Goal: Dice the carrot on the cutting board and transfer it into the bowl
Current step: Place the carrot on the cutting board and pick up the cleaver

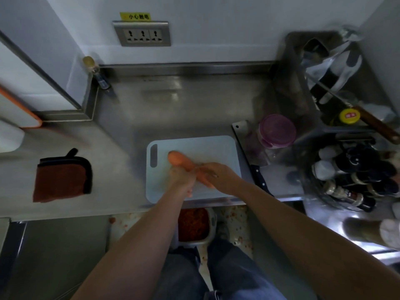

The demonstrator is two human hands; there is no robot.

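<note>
Fingers of the left hand (180, 180) are curling round the middle of the carrot (176, 160), as far as I am able to judge through motion blur. The right hand (220, 177) is reaching in from the right of the cutting board (203, 146), its fingers stretching nearly straight across the carrot and touching it just beside the left hand.

The carrot is lying slantwise on the board. Its thick end is pointing toward the board's handle slot at the left and poking out beyond the left hand. Its thin end is showing between the two wrists, toward the board's near edge.

The board's far half is lying bare. A cleaver (246, 144) is lying just beside the board's right edge, blade away from me. A purple-lidded jar (278, 129) is standing beyond the cleaver. A brown cloth (61, 178) is lying well apart to the board's left. The board's near edge is sitting close to the front lip of the counter (134, 118). Below that lip a bowl (213, 219) of orange-red bits is showing, partly hidden by the left forearm.
</note>
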